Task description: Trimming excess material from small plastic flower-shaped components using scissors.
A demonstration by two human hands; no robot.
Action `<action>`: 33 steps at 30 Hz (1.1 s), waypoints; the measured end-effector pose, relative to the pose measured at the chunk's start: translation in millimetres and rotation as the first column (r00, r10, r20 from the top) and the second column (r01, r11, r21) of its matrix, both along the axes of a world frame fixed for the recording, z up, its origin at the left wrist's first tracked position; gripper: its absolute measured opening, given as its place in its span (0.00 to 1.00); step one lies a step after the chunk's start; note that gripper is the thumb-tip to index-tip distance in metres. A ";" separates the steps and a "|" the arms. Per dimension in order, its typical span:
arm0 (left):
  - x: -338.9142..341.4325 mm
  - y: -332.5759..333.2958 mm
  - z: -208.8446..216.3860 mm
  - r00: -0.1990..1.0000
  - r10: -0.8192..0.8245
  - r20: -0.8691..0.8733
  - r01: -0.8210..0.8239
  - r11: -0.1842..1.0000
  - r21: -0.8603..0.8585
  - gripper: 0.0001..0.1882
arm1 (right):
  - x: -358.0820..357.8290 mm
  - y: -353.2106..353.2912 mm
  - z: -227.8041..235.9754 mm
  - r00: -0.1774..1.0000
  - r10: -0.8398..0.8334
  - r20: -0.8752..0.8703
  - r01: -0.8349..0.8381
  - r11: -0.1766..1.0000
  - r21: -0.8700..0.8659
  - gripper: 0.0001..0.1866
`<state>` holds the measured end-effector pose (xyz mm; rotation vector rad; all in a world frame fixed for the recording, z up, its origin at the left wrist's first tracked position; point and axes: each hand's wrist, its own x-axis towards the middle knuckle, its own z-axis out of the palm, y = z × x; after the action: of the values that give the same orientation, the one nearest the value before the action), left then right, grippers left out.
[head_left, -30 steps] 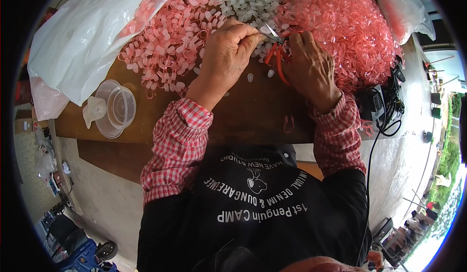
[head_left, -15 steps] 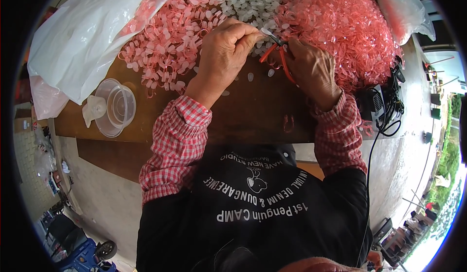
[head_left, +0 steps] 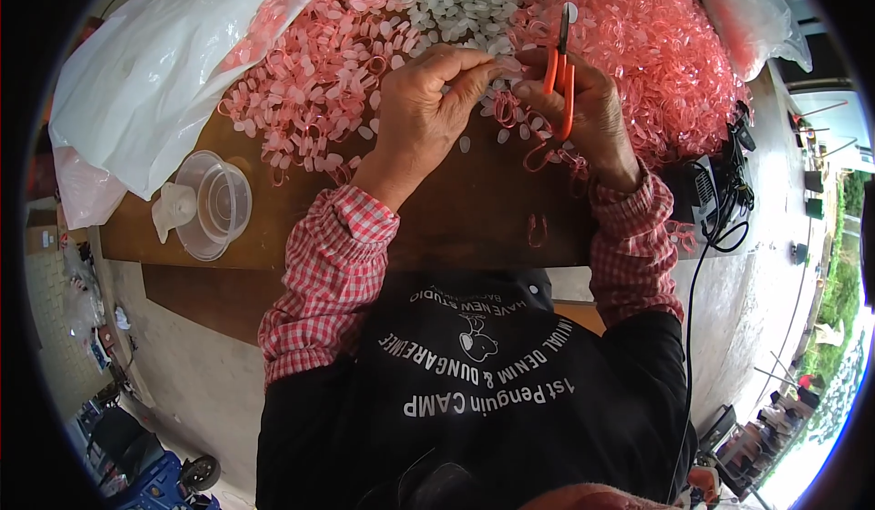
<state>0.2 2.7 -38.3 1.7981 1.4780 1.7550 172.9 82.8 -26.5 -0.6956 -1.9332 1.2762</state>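
Orange snips (head_left: 569, 102) are gripped in the right hand (head_left: 600, 113), its fingers closed around the handles, tips aimed at the table's (head_left: 474, 209) far edge. A small piece (head_left: 508, 65) is pinched by the left hand (head_left: 421, 109), thumb and forefinger together; whether it is touched by the right fingertips cannot be told. Along the far edge, white ovals (head_left: 465, 4) are flanked by pink heaps (head_left: 656, 63). A clear tub (head_left: 239, 202) is set near the near-left corner.

Orange-handled cutters (head_left: 568, 100), dark tip pointing away, pale oval tab (head_left: 571, 11) at tip; translucent pinkish piece (head_left: 509, 66) left of handles.
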 end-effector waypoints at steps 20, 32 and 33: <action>20.2 0.6 -4.6 0.968 -0.030 0.251 0.082 0.976 -0.199 0.05 | 2.8 -4.7 12.0 0.937 -0.239 0.254 0.083 0.860 0.504 0.08; -3.5 9.8 13.4 0.999 0.000 -0.040 -0.009 0.977 -0.214 0.10 | 39.5 35.2 22.7 0.809 -0.553 0.200 0.326 0.705 0.630 0.17; -3.4 12.1 14.7 0.981 -0.011 -0.196 -0.017 0.990 -0.139 0.14 | 39.4 36.1 20.7 0.773 -0.574 0.271 0.328 0.727 0.603 0.19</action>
<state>-3.2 14.8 -23.6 1.9414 1.6334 1.4688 212.3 118.8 -5.9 -1.1545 -2.1294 0.2392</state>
